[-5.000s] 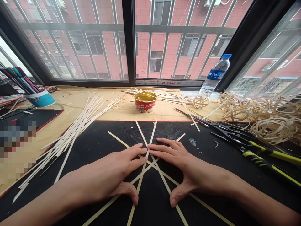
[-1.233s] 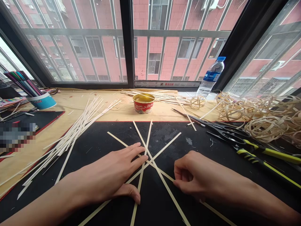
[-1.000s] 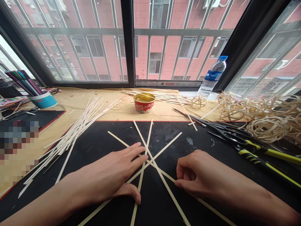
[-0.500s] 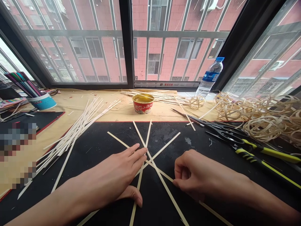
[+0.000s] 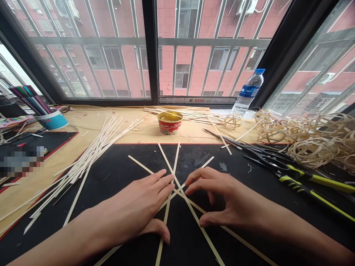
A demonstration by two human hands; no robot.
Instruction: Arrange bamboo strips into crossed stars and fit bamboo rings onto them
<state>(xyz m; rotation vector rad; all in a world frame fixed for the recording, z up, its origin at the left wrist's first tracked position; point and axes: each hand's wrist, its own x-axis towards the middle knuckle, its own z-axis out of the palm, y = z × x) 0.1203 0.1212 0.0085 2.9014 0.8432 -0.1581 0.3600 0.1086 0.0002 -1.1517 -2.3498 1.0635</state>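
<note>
- My left hand (image 5: 138,201) lies over the crossed strips (image 5: 210,244) on the black mat (image 5: 185,245), fingers close together and straight, thumb apart.
- My right hand (image 5: 231,195) arches over their right side, fingers spread and curved; I can't quite tell whether the tips touch.
- A loose bundle (image 5: 90,157) lies left.
- Far ahead, a red tin (image 5: 170,127) stands on the counter (image 5: 146,136).

The left grip (image 5: 154,205), a bare human hand, has slim, tapering fingers (image 5: 163,182) and rounded fingertips (image 5: 169,178); the right grip (image 5: 194,201) is likewise bare and slender-fingered. Behind each grip, a narrow wrist (image 5: 93,218) widens into a smooth, uncovered forearm (image 5: 58,240).
</note>
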